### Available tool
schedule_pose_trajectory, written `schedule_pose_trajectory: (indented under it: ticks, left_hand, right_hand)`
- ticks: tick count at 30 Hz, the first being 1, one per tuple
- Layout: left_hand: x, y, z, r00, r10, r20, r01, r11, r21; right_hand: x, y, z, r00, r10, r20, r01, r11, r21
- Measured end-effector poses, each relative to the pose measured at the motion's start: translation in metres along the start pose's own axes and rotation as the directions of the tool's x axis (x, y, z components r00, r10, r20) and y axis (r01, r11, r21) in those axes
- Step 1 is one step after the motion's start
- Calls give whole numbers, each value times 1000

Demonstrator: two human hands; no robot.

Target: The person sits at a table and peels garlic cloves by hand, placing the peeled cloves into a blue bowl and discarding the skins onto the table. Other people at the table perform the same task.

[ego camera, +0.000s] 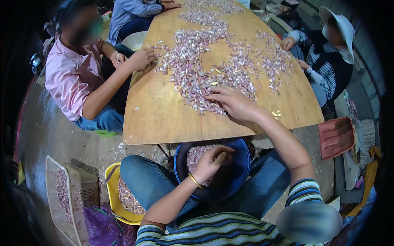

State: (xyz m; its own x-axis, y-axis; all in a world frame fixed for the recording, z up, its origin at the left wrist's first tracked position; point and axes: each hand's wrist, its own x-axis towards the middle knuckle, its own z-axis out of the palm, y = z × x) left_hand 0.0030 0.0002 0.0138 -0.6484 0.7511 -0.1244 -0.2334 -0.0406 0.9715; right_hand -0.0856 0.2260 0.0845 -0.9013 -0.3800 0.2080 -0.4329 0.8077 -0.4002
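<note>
Purple-skinned garlic cloves (pixel 192 69) lie in a long, uneven heap on a wooden table (pixel 160 123). At the near edge of the heap, my right hand (pixel 234 103) reaches down among the cloves, its fingertips touching them; whether it grips one is hidden. My left hand (pixel 214 161), with a gold bangle at the wrist, hovers over a blue tub (pixel 246 172) between my knees. Its fingers are curled, and what they may hold does not show. More cloves (pixel 197 156) fill part of the tub. A few yellowish peeled cloves (pixel 276 114) lie right of my right hand.
A person in a pink shirt (pixel 70 83) reaches to the heap from the left; another in a white hat (pixel 341 33) sits at the right. Beside my left leg stand a yellow basin (pixel 112 184), a white plastic crate (pixel 86 187) and a purple mesh sack (pixel 101 227). A red dustpan (pixel 336 138) lies right.
</note>
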Motion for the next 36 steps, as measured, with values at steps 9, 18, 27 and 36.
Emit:
schedule_pose_trajectory:
  ticks: [9, 18, 27, 36]
  left_hand:
    - [10, -21, -3, 948, -264, 178, 307, 610, -730]
    - [15, -19, -10, 951, -297, 90, 237, 510, -827]
    - [11, -14, -6, 955, -288, 73, 222, 527, -821]
    - [16, -29, -7, 953, -283, 112, 241, 480, -843]
  right_hand:
    - [-26, -1, -36, 998, 60, -37, -58, 998, 35]
    - [4, -5, -10, 998, -61, 25, 58, 991, 122]
    - [51, 26, -10, 980, 143, -140, -153, 987, -59]
    - [32, 29, -17, 992, 97, -78, -95, 995, 40]
